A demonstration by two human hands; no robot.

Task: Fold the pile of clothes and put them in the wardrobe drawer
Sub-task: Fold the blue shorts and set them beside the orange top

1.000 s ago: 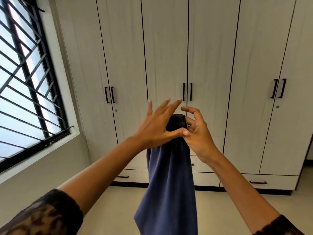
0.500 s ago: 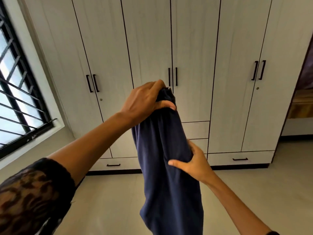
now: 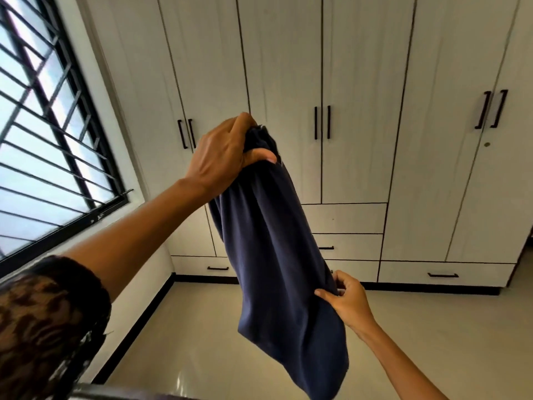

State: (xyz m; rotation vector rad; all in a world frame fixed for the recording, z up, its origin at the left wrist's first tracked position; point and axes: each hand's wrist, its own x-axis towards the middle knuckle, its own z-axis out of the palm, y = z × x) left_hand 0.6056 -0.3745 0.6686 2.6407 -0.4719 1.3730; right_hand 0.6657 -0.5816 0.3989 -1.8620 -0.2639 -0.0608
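Head view: gripping navy garment (image 3: pixel 274 255) top in left hand (image 3: pixel 222 160), pinching lower side with right hand (image 3: pixel 352 304) (fold unfinished); far wardrobe drawers (image 3: pixel 346 217) closed.

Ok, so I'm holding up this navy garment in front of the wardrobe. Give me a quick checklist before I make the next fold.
1. Left hand grips the top of the navy garment: ok.
2. Right hand pinches its lower side edge: ok.
3. Fabric hangs flat: not ok, it is bunched under the left hand.
4. Bottom end clear of the floor: cannot tell, it runs out of frame.
5. Wardrobe drawers open: not ok, every one in view is closed.
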